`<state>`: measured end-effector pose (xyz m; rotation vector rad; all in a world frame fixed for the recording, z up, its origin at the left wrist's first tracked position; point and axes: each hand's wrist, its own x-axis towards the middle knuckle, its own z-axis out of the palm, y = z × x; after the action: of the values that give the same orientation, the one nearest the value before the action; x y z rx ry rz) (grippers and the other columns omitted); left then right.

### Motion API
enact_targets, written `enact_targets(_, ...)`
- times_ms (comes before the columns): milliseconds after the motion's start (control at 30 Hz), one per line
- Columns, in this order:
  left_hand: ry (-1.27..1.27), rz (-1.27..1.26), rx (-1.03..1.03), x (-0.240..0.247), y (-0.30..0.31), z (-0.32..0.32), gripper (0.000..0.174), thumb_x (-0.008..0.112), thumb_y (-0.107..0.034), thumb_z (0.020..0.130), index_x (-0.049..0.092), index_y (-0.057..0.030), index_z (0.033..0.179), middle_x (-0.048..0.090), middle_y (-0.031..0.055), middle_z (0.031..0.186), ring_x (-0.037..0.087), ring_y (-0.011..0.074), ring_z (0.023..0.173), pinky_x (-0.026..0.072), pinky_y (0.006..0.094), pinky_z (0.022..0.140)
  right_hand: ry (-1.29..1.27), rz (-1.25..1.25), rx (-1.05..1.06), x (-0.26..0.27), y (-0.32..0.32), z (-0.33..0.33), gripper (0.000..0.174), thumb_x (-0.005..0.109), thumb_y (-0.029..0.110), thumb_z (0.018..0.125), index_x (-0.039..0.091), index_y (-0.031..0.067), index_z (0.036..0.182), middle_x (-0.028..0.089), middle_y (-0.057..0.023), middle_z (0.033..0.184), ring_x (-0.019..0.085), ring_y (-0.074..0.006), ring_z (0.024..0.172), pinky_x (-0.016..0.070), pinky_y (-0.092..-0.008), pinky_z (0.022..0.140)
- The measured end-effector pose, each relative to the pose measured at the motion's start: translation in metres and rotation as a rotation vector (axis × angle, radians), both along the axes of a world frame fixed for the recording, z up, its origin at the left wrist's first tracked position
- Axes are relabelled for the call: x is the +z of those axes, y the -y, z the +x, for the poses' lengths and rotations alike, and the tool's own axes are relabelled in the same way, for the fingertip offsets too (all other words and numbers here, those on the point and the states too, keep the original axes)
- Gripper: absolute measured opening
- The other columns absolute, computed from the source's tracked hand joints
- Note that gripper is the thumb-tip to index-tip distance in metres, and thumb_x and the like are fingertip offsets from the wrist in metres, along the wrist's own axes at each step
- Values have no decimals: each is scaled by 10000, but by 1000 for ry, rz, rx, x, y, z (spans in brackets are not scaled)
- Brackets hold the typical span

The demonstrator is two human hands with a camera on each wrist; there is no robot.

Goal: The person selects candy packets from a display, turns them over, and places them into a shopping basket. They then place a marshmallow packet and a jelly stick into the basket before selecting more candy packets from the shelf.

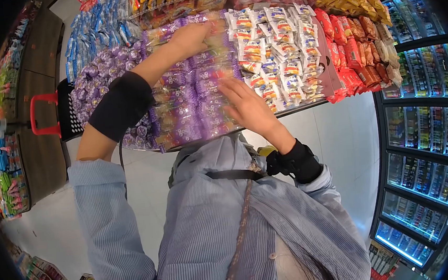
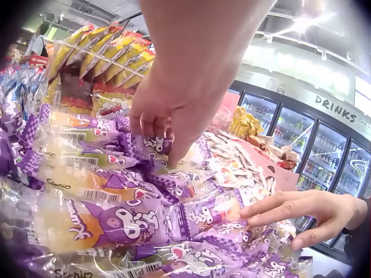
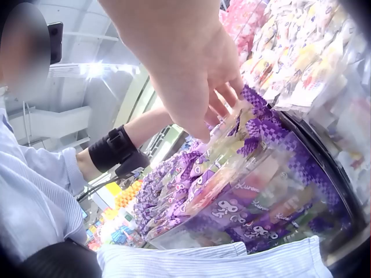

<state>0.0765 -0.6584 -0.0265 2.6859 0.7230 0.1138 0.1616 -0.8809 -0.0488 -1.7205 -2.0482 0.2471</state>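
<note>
Left hand (image 1: 192, 37) pinching a purple snack packet (image 2: 146, 145); right hand (image 1: 247, 106) — fingers straight, thumb apart — flat on neighbouring packets (image 1: 201, 118)

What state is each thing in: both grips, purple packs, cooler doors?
Left grip: fingers curled, pinching a purple pack at the back of the display.
Right grip: fingers straight, resting on the purple packs.
Purple packs: sealed, lying in overlapping rows.
Cooler doors: closed.
</note>
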Motion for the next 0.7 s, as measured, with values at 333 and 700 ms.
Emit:
enact_targets(333, 123, -224, -211, -2, 33, 1, 242, 547, -223, 765, 572, 1, 852, 589, 190, 806, 578, 330, 774, 448, 397, 682, -20, -8, 10, -2, -2, 0, 454, 580, 138, 733, 450, -6, 1144, 426, -137, 1196, 379, -289, 1138, 349, -356, 919)
enact_targets(700, 215, 207, -243, -12, 47, -10, 253, 512, -45, 738, 527, -32, 990, 539, 146, 877, 531, 317, 874, 441, 397, 720, -9, -13, -1, -3, -1, 0, 464, 581, 138, 730, 445, -4, 1150, 426, -139, 1196, 376, -295, 1140, 346, -360, 921)
